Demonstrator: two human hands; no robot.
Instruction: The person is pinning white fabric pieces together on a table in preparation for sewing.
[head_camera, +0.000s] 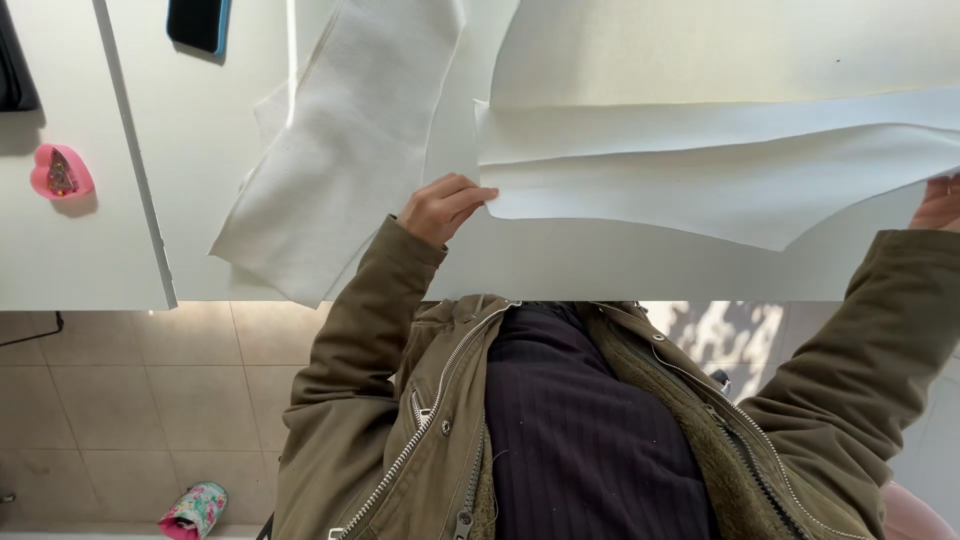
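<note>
Your left hand (440, 207) pinches one end of the white fabric sheet (720, 190) lying on the white table (600, 265), your right hand (940, 203) grips its other end

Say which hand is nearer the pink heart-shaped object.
Left. The left hand grips a corner of the white sheet, right of the heart-shaped object; the right hand is at its far end, farther right.

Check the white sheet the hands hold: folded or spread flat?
Folded or layered: the sheet shows stacked edges with a pale top layer. Left hand grips its corner; right hand holds the other end.
</note>
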